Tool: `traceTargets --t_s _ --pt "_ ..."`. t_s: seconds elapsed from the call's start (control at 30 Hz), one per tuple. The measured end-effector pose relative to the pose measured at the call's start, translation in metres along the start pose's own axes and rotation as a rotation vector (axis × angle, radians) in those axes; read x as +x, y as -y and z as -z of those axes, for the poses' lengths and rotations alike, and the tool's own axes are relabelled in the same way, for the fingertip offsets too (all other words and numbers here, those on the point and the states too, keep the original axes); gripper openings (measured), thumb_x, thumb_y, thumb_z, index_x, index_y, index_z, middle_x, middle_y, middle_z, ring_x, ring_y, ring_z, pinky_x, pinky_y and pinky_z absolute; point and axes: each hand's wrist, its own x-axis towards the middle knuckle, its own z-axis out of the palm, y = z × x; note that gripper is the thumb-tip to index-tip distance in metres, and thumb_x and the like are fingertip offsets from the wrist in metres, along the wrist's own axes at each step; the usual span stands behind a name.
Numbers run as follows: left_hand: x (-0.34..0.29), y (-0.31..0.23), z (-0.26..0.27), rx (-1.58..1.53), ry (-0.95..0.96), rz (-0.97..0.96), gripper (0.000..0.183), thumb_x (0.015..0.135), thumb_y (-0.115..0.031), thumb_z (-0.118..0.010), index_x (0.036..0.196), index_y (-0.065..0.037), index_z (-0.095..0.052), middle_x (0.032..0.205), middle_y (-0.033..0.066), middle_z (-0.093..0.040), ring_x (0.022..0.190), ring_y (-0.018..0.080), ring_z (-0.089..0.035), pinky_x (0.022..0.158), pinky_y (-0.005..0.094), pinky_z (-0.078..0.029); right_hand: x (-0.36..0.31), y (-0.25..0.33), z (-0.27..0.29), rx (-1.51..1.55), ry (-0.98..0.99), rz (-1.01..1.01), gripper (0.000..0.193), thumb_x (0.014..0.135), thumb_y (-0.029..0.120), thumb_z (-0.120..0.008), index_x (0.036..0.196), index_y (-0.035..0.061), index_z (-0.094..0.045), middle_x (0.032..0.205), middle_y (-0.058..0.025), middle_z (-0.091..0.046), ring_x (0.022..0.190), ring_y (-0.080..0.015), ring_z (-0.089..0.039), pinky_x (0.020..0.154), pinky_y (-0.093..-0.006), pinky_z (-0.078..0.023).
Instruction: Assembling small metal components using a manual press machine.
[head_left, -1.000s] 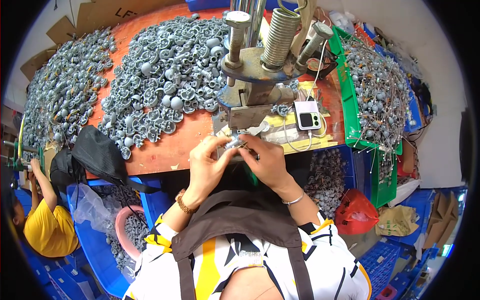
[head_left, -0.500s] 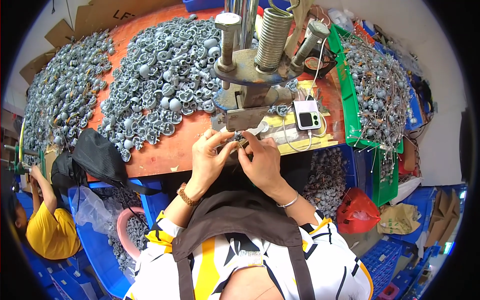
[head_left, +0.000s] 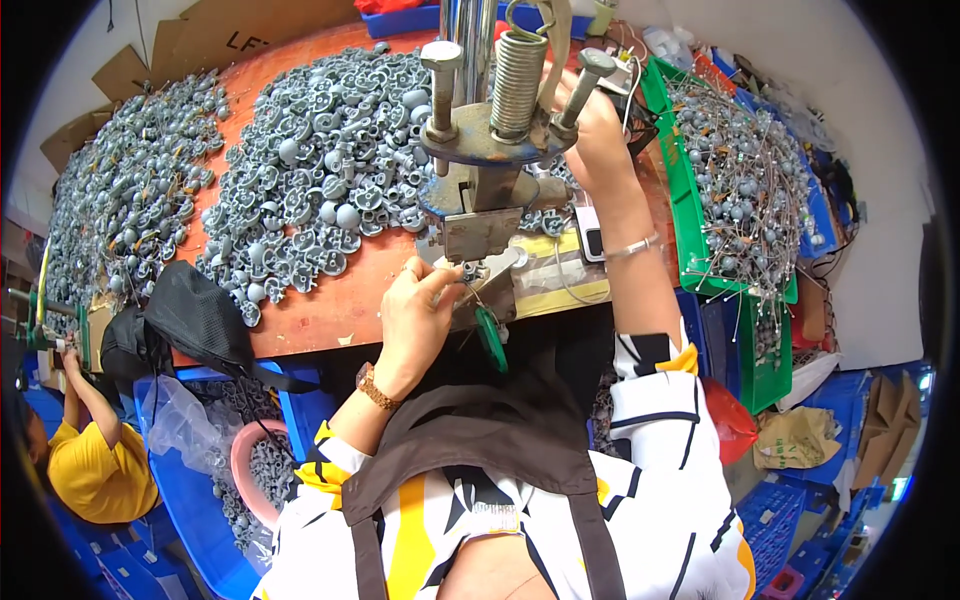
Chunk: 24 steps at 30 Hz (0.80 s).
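Note:
My left hand point(head_left: 415, 315) is closed in a pinch at the foot of the metal press point(head_left: 485, 232). Its fingertips hold a small grey plastic part point(head_left: 472, 271) beneath the press block. My right hand point(head_left: 598, 140) is raised behind the press, beside the right bolt point(head_left: 584, 88). Its fingers are mostly hidden by the bolt and spring point(head_left: 519, 85), so I cannot tell what they grip. Just below the press foot, near my left fingers, hangs a green oval piece point(head_left: 491, 338).
A large heap of grey plastic parts point(head_left: 320, 170) covers the table's middle; another heap point(head_left: 130, 190) lies farther left. A green crate point(head_left: 690, 240) of wired pieces stands right. A white phone-like device point(head_left: 590, 232) with a cable lies beside the press. A person in yellow point(head_left: 100, 465) works at left.
My right hand has left the press foot and gone up and right, behind the press. My left hand has stayed at the foot. The green oval piece now shows there.

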Motion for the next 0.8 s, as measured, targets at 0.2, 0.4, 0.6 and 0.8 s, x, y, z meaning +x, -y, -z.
traceTargets --t_s 0.2,0.4,0.6,0.8 --pt "-0.004 0.001 0.003 -0.008 -0.017 0.011 0.018 0.074 -0.007 -0.072 0.092 -0.008 -0.070 0.081 0.0115 -0.059 0.073 0.0305 -0.060 0.064 0.0391 -0.048 -0.073 0.052 -0.068 -0.351 -0.010 0.574 0.068 0.085 0.005 -0.067 0.142 -0.0007 -0.030 0.117 -0.0136 -0.058 0.099 -0.0199 -0.061 0.084 -0.0320 -0.050" --pt "-0.004 0.001 0.003 -0.072 -0.021 -0.030 0.016 0.074 0.001 -0.071 0.090 -0.002 -0.068 0.075 0.0094 -0.055 0.070 0.0242 -0.055 0.064 0.0328 -0.045 -0.197 0.001 -0.040 -0.916 0.158 0.721 0.023 0.077 0.019 -0.078 0.077 0.0109 -0.056 0.076 -0.0026 -0.061 0.078 -0.0249 -0.065 0.089 -0.0467 -0.047" --pt "-0.008 -0.010 0.019 0.277 -0.037 -0.148 0.005 0.080 -0.005 -0.067 0.082 -0.001 -0.066 0.072 0.0123 -0.058 0.064 0.0248 -0.059 0.058 0.0334 -0.044 -0.155 0.051 -0.028 -0.906 0.087 0.793 0.047 0.062 0.031 -0.087 0.095 0.0083 -0.063 0.094 -0.0064 -0.067 0.086 -0.0250 -0.065 0.085 -0.0428 -0.049" --pt "-0.013 -0.048 0.052 -0.591 0.796 0.129 0.017 0.089 -0.009 -0.061 0.082 0.004 -0.070 0.063 0.0065 -0.066 0.052 0.0089 -0.057 0.047 0.0240 -0.043 -0.072 0.025 0.112 -1.156 -0.453 0.249 0.008 0.081 0.009 -0.067 0.083 0.0012 -0.069 0.078 -0.0100 -0.068 0.070 -0.0220 -0.066 0.065 -0.0310 -0.051"
